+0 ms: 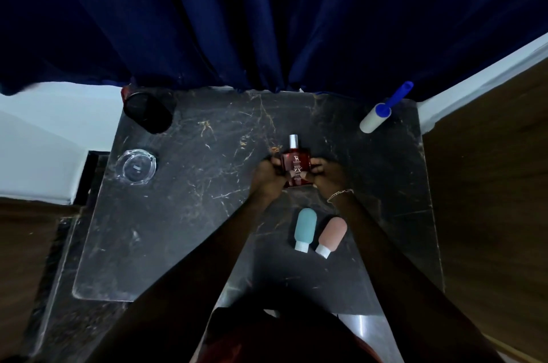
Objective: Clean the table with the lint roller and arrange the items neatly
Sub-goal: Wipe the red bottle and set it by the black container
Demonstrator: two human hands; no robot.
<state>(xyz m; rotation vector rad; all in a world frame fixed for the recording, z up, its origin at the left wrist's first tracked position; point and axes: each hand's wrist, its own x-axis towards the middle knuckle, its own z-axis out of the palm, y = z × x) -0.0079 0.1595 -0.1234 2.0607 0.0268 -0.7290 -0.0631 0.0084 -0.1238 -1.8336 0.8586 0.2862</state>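
Observation:
A red perfume bottle point(296, 159) with a silver spray top lies at the middle of the black marble table point(192, 184). My left hand point(268, 174) grips its left side and my right hand point(324, 174) grips its right side. The lint roller point(375, 118), white with a blue handle, lies at the table's far right corner, away from both hands. A teal squeeze bottle point(305, 229) and a pink squeeze bottle point(332, 236) lie side by side just below my right wrist, caps toward me.
A dark round jar point(147, 112) stands at the far left corner. A clear glass ashtray point(136, 167) sits near the left edge. Dark blue curtains point(267, 21) hang behind the table. Wooden panels point(489, 184) flank the right side.

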